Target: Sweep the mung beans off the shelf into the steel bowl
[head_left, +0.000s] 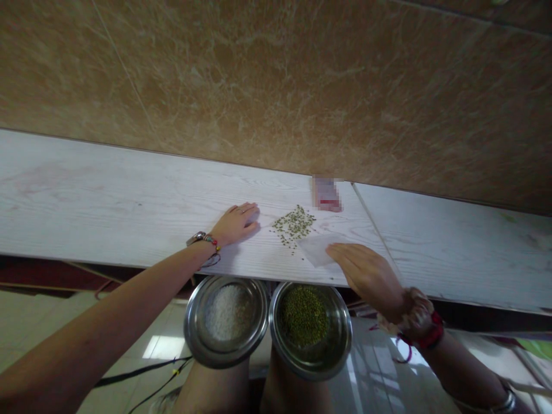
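Observation:
Small green beans (295, 223) lie scattered in a loose patch on the white wooden counter (142, 198). Just left of them my left hand (235, 223) rests flat on the counter with nothing in it. My right hand (366, 267) pinches a thin, whitish, see-through sheet or small bag (317, 250) by its right end, and its far edge reaches the near side of the bean patch. Below the counter's front edge, a steel bowl (347, 339) contains many green beans. Beside it another steel bowl (190, 322) holds white grains that look like rice.
A pinkish, blurred-out flat packet (326, 194) lies behind the beans, close to the brown marbled wall (241, 86). A seam (375, 227) crosses the counter on the right. Both bowls sit over my legs (215, 391), with dark straps (142, 371) at the lower left.

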Motion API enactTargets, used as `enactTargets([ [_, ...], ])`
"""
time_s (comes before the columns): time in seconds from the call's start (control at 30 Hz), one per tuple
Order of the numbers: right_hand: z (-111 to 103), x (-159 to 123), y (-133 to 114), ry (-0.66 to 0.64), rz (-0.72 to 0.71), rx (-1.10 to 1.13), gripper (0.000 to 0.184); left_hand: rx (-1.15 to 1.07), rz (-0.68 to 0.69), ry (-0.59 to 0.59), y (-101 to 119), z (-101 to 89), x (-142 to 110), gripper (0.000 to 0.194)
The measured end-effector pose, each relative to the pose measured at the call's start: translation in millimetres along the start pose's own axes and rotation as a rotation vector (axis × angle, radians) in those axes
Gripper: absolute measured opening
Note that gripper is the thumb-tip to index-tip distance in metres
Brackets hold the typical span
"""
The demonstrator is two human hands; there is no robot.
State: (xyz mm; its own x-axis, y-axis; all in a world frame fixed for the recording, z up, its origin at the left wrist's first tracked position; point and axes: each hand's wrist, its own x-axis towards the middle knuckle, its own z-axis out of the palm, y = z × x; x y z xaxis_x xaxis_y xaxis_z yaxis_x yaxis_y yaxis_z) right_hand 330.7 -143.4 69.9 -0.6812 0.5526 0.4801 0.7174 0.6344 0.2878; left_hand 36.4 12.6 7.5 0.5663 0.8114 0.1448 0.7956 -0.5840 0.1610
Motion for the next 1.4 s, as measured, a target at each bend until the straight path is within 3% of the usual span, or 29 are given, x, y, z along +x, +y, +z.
enactTargets([
  [0.27,-14,-8,-3,0.016,-0.008,0.105,0.041,-0.030,0.009,0.018,-3,3.7,1,0.047],
  [0.57,1,3,5,-0.043,-0.042,0.028,0.035,-0.019,0.003,0.003,-1,1.1,0,0.050],
  [0.83,-34,-14,-1,-0.047,-0.031,0.131,0.035,-0.039,0.009,0.039,-4,5.7,1,0.049],
  [1.1,-17,-18,4,-0.024,0.009,-0.010,0.035,-0.026,0.004,0.030,-1,3.3,1,0.050],
  [1.4,-30,-20,-3,0.008,0.036,0.024,0.030,-0.032,0.012,0.037,-1,2.2,1,0.048],
])
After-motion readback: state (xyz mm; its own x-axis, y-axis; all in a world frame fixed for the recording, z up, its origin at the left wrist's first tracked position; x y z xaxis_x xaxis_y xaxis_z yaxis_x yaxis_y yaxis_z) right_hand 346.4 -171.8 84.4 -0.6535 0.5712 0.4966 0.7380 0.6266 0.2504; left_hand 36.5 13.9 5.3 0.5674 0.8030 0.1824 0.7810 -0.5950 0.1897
